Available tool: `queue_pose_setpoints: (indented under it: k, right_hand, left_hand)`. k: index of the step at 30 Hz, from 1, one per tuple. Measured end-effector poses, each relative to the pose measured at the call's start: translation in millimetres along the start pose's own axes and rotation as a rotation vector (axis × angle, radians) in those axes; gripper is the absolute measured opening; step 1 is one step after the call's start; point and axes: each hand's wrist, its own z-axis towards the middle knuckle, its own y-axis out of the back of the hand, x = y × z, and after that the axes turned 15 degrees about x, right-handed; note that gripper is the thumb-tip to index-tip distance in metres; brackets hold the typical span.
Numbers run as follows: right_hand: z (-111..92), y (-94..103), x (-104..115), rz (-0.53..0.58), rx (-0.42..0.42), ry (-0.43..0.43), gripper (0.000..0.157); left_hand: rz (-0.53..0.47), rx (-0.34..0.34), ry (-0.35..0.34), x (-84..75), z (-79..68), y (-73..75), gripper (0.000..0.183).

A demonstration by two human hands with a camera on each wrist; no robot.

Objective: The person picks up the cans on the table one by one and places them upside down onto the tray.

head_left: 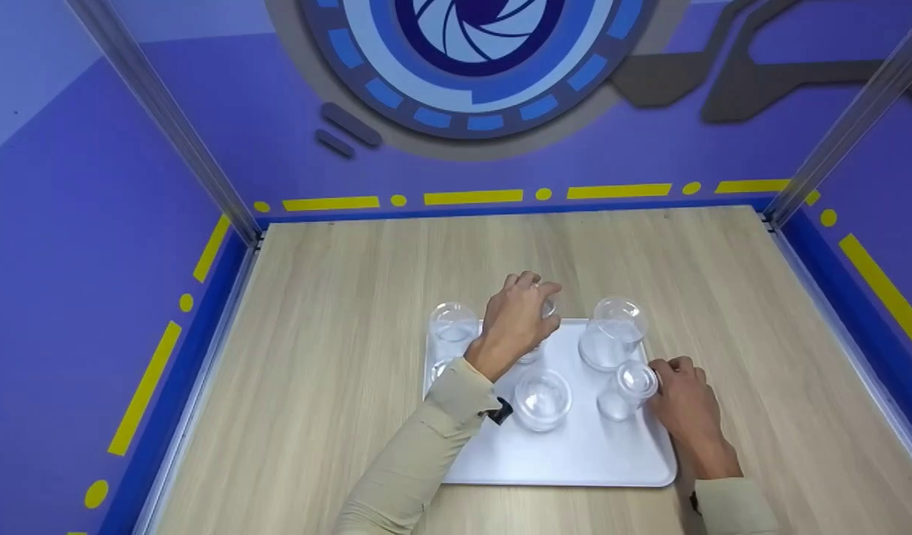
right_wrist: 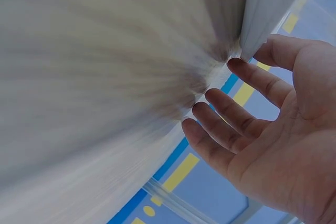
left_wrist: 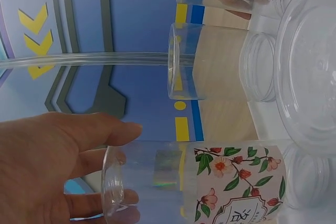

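My left hand (head_left: 516, 316) reaches over the back of the white tray (head_left: 560, 464) and holds a clear jar (left_wrist: 241, 182) near its top. In the left wrist view, a floral label wraps the jar's lower part, and fingertips show through its clear wall. The thumb lies along the jar's near side. My right hand (head_left: 686, 401) is at the tray's right edge, beside a small clear container (head_left: 626, 390). In the right wrist view, its fingers are spread and loosely bent, with thumb and index fingertips touching the pale tray edge and the others at the tabletop.
Other clear containers stand on the tray: a round one (head_left: 542, 401) at its middle, a tall one (head_left: 612, 334) at back right and another (head_left: 453, 323) at back left. Wood-grain tabletop (head_left: 314, 357) surrounds the tray, and blue walls (head_left: 233, 111) enclose it.
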Motion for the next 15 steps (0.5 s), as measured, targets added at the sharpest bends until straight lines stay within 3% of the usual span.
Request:
queue_pose_setpoints:
  k: [15]
  right_hand:
    - [-1.1,0.4,2.6,-0.003,0.002,-0.008,0.036]
  left_hand:
    - [-0.051,-0.042,-0.011,2.3,-6.7,-5.2,0.052]
